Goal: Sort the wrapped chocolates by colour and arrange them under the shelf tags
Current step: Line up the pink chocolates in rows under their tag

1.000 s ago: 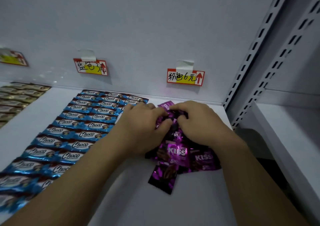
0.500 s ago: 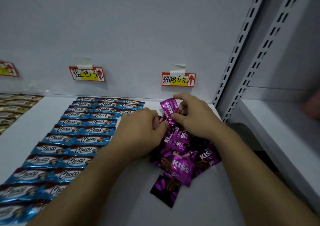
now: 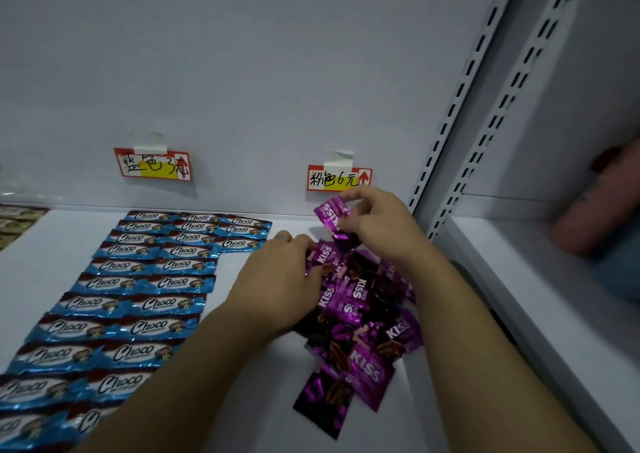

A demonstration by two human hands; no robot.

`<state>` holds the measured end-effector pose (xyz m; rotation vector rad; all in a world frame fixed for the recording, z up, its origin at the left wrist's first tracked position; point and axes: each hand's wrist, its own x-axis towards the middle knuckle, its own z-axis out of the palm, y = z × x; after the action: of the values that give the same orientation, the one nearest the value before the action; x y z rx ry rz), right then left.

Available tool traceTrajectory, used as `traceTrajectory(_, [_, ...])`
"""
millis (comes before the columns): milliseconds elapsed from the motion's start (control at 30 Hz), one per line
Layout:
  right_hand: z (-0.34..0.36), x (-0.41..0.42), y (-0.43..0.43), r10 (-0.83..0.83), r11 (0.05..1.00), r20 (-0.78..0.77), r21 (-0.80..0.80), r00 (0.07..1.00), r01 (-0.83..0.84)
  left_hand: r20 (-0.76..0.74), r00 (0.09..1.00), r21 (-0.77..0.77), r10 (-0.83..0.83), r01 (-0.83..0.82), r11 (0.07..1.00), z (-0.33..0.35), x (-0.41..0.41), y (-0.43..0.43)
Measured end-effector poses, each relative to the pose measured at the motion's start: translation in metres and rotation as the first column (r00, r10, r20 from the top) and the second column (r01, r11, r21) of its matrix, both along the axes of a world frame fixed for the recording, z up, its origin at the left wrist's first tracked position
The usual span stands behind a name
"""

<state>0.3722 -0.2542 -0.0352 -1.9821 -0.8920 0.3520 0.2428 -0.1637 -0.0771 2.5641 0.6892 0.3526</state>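
Note:
A loose pile of purple Kiss chocolates lies on the white shelf under the pink price tag. My right hand pinches one purple chocolate and holds it up just below that tag. My left hand rests on the pile's left edge, fingers curled on a wrapper there. Blue Choco chocolates lie in neat rows under the blue tag.
Gold-wrapped chocolates lie at the far left. Slotted shelf uprights bound the bay on the right, with a neighbouring white shelf beyond. Another person's arm shows at the right edge.
My right hand lifted one purple chocolate out of the pile and moved it back toward the pink tag. My left hand stayed on the pile. The view shifted down and right.

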Motion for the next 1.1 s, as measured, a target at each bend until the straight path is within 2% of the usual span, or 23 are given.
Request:
traceTrajectory(100, [-0.010, -0.005, -0.012, -0.007, 0.994, -0.078, 0.106, 0.997, 0.015, -0.022, 0.999, -0.144, -0.026, 0.022, 0.989, 0.001, -0.001, 0.001])
traceTrajectory(167, [-0.015, -0.004, -0.020, -0.009, 0.993, -0.111, 0.115, 0.994, 0.022, -0.029, 0.999, -0.193, -0.030, 0.024, 0.981, 0.002, -0.001, 0.004])
traceTrajectory(267, [-0.019, -0.002, -0.028, 0.009, 0.992, -0.121, 0.126, 0.993, 0.007, -0.019, 1.000, -0.204, -0.016, 0.012, 0.979, 0.003, -0.003, 0.003])
traceTrajectory(367, [-0.015, -0.007, -0.027, 0.031, 0.992, -0.069, 0.121, 0.997, -0.022, 0.023, 1.000, -0.186, 0.000, 0.004, 0.982, 0.002, -0.003, 0.001])
traceTrajectory(467, [-0.011, -0.008, -0.026, -0.020, 0.991, -0.056, 0.133, 0.998, 0.027, 0.108, 0.994, -0.229, 0.030, -0.005, 0.974, 0.004, -0.002, 0.000])
traceTrajectory(633, [-0.009, -0.006, -0.026, -0.074, 0.958, -0.129, 0.265, 0.989, 0.107, 0.313, 0.939, -0.278, 0.144, -0.055, 0.959, 0.011, -0.005, 0.000])
traceTrajectory(700, [-0.007, -0.004, -0.030, -0.057, 0.948, -0.140, 0.303, 0.989, 0.098, 0.376, 0.905, -0.366, 0.199, -0.053, 0.929, 0.015, -0.007, -0.001])
traceTrajectory(833, [-0.002, -0.004, -0.034, 0.030, 0.902, -0.315, 0.418, 0.949, 0.110, 0.425, 0.861, -0.545, 0.280, -0.004, 0.839, 0.021, -0.010, -0.001])
traceTrajectory(900, [0.000, -0.005, -0.034, 0.070, 0.880, -0.353, 0.462, 0.933, 0.109, 0.434, 0.848, -0.639, 0.305, 0.051, 0.767, 0.022, -0.011, -0.001])
traceTrajectory(1000, [0.003, -0.006, -0.036, 0.147, 0.867, -0.335, 0.497, 0.931, 0.042, 0.423, 0.832, -0.740, 0.359, 0.088, 0.667, 0.024, -0.013, 0.003])
traceTrajectory(1100, [0.004, -0.004, -0.038, 0.147, 0.896, -0.246, 0.444, 0.958, -0.024, 0.418, 0.829, -0.756, 0.371, 0.090, 0.649, 0.024, -0.013, 0.009])
